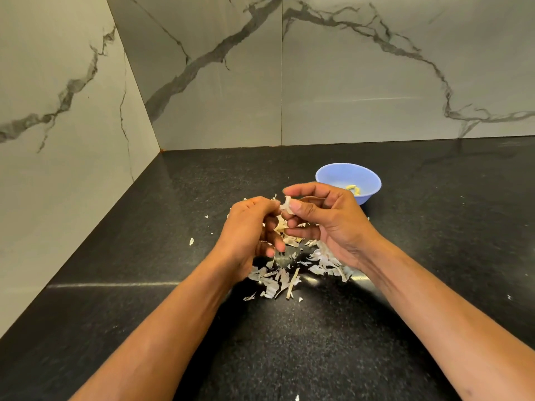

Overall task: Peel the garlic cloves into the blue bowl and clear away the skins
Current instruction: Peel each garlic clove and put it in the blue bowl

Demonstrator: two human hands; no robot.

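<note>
I am in the middle of the peeling, by my reckoning; my left hand (252, 227) curls its fingers round a garlic clove (285, 205) and holds it up above the black counter (144, 227), while my right hand (321, 218) pinches a flap of its white skin between thumb and forefinger, so both hands grip the same small thing from either side; how much skin is left on it I cannot tell, since my fingers hide most of it; the blue bowl (327, 175) stands just beyond my right hand, and a few pale peeled cloves (353, 189) lie at its bottom, so some of the work is done; the loose skins (278, 277) lie scattered on the counter beneath and in front of my hands, none of them gathered up; I judge the clearing away has not begun, and whether more unpeeled cloves wait under my hands I cannot see.
</note>
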